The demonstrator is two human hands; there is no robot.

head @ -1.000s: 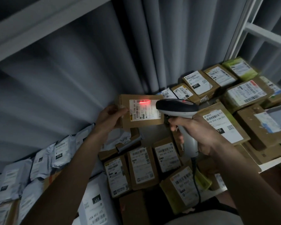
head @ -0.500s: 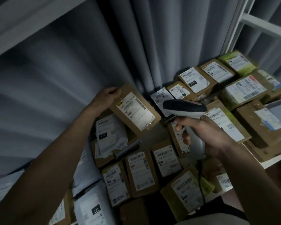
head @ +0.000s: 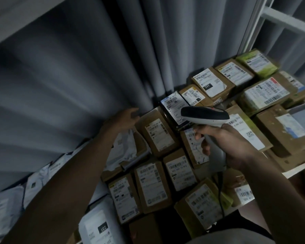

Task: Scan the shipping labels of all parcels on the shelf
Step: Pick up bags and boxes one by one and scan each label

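Nearest the camera, the right hand [head: 234,147] grips the handle of the barcode scanner [head: 205,118], fingers [head: 203,138] curled round the grip with the forefinger near the trigger. The scanner's handle runs down and to the right into the palm, while its dark head lies roughly level, long axis left to right, nose pointing left toward the black parcel [head: 174,110] that shows just beyond it. No red beam shows on any label, so I judge this a pause between scans rather than a read in progress.

Further out, the left hand [head: 125,118] holds nothing; its fingers are loosely spread, hovering just left of a brown box [head: 157,132] that lies label-up on the shelf [head: 296,169] among many other parcels (cardboard boxes in the middle and right, pale mailer bags to the left). Whether the hand touches the box edge is hard to tell.

The next move likely calls for picking or tilting another unscanned parcel so its barcode faces the scanner's nose, then aiming and pulling the trigger. Behind everything hangs a grey curtain [head: 95,59].
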